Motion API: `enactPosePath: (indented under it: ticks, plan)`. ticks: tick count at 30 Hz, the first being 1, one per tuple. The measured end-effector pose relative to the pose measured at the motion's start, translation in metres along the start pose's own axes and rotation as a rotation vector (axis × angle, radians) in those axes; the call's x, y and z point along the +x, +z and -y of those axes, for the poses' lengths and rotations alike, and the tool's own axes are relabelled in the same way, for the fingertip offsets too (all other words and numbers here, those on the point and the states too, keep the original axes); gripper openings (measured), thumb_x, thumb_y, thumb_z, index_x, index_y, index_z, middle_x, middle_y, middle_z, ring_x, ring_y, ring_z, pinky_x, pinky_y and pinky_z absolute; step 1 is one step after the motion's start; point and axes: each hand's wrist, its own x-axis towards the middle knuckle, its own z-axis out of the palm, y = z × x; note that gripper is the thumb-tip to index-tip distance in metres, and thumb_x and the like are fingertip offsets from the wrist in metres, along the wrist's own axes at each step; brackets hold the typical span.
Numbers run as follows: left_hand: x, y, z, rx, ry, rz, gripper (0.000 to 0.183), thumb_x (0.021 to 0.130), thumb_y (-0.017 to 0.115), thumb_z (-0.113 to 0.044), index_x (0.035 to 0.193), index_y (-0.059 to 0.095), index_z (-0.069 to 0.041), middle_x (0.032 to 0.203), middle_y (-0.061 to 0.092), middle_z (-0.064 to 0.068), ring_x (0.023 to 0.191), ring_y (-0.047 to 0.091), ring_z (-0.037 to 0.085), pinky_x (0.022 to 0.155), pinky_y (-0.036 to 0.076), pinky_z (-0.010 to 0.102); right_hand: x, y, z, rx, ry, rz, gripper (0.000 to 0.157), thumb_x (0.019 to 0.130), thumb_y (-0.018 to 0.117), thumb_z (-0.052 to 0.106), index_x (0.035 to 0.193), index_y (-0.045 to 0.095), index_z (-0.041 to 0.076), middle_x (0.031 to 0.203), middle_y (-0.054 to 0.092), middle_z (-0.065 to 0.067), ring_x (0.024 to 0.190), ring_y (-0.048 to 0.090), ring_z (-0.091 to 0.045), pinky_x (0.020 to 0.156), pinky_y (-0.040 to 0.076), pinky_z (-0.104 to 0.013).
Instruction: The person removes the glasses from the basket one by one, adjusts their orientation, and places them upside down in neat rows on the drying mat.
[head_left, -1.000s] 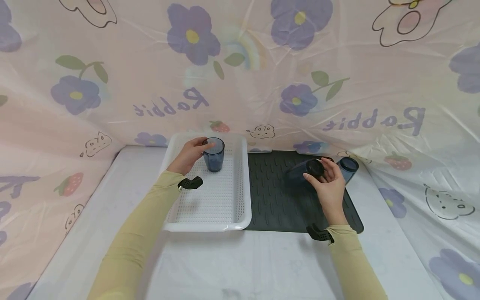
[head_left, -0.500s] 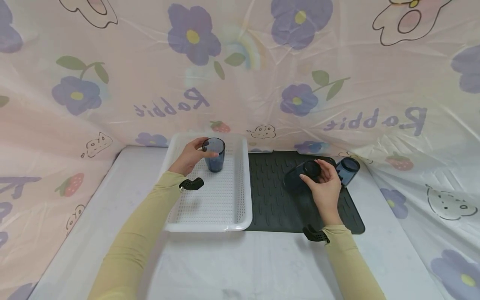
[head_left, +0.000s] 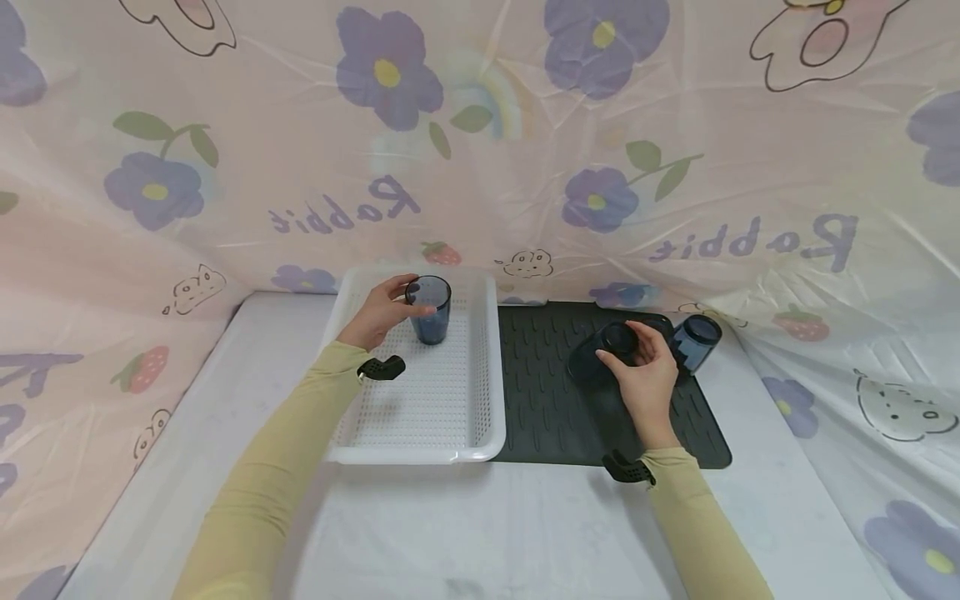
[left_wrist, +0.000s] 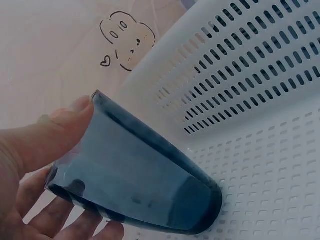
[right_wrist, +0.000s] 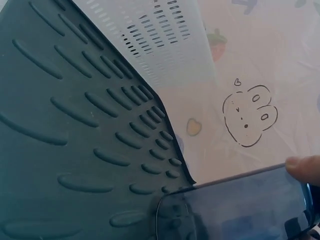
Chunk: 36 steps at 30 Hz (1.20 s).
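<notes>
In the head view my left hand (head_left: pixel 382 312) grips a blue tinted glass tumbler (head_left: pixel 430 321), thumb on its near side and fingers behind. The tumbler stands mouth up inside the white perforated basket (head_left: pixel 491 417); its base is close over the basket floor in the left wrist view. My right hand (head_left: pixel 643 367) holds a second blue tumbler (head_left: pixel 592 357) by its base end, thumb and fingers on either side. That one is mouth down and leans, its rim at the dark ridged mat (head_left: pixel 536 400). Behind the right hand, a third tumbler (head_left: pixel 697 340) stands mouth down near the mat's back right corner.
The basket sits against the mat's left edge on a white table (head_left: pixel 465 525). A printed plastic sheet (head_left: pixel 495 192) hangs behind and along both sides, close to the backs of the basket and mat.
My right hand has shifted slightly left with its tumbler, showing more of the tumbler behind it. My left thumb has slid lower on its tumbler, which stays in place.
</notes>
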Motion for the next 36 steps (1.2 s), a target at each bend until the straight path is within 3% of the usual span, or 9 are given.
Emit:
enactPosePath:
  ticks: [6,15,20,28,36]
  plan:
    - [0.000,-0.001,0.000,0.029,0.004,0.002,0.077,0.081,0.078,-0.012,0.147,0.038,-0.015,0.150,0.032,0.010,0.138,0.027,0.027,0.108,0.035,0.044,-0.002,0.005,-0.002,-0.046,-0.007,0.005,0.060,0.072,0.084,0.003,0.126,0.059,0.007,0.125,0.059,-0.008,0.116,0.057,-0.020,0.097,0.048,-0.036]
    - [0.001,-0.001,0.001,0.026,-0.026,-0.007,0.078,0.081,0.079,-0.013,0.147,0.038,-0.017,0.151,0.031,0.010,0.139,0.027,0.027,0.109,0.033,0.046,-0.002,0.011,0.007,-0.002,-0.021,0.016,0.060,0.073,0.082,-0.003,0.127,0.056,0.000,0.126,0.057,-0.016,0.117,0.056,-0.030,0.098,0.045,-0.048]
    - [0.002,-0.001,0.002,0.023,-0.019,-0.019,0.079,0.080,0.080,-0.013,0.147,0.039,-0.016,0.148,0.034,0.011,0.135,0.033,0.029,0.107,0.036,0.047,0.002,0.014,-0.004,-0.010,-0.010,0.016,0.060,0.073,0.084,0.006,0.127,0.058,0.005,0.125,0.059,-0.009,0.116,0.056,-0.023,0.099,0.045,-0.042]
    - [-0.001,-0.001,0.001,0.019,-0.007,-0.005,0.078,0.079,0.081,-0.011,0.145,0.040,-0.014,0.146,0.036,0.014,0.131,0.039,0.030,0.105,0.039,0.047,0.003,0.016,-0.004,-0.053,-0.021,0.055,0.060,0.077,0.081,0.003,0.130,0.054,0.003,0.126,0.055,-0.015,0.116,0.054,-0.029,0.102,0.042,-0.044]
    - [-0.001,0.000,0.003,0.028,-0.011,-0.005,0.077,0.077,0.082,-0.013,0.144,0.043,-0.015,0.145,0.037,0.015,0.128,0.042,0.031,0.102,0.042,0.046,0.003,0.012,-0.004,-0.056,-0.002,0.113,0.074,0.077,0.078,-0.004,0.140,0.040,0.004,0.137,0.049,-0.011,0.124,0.048,-0.027,0.106,0.038,-0.045]
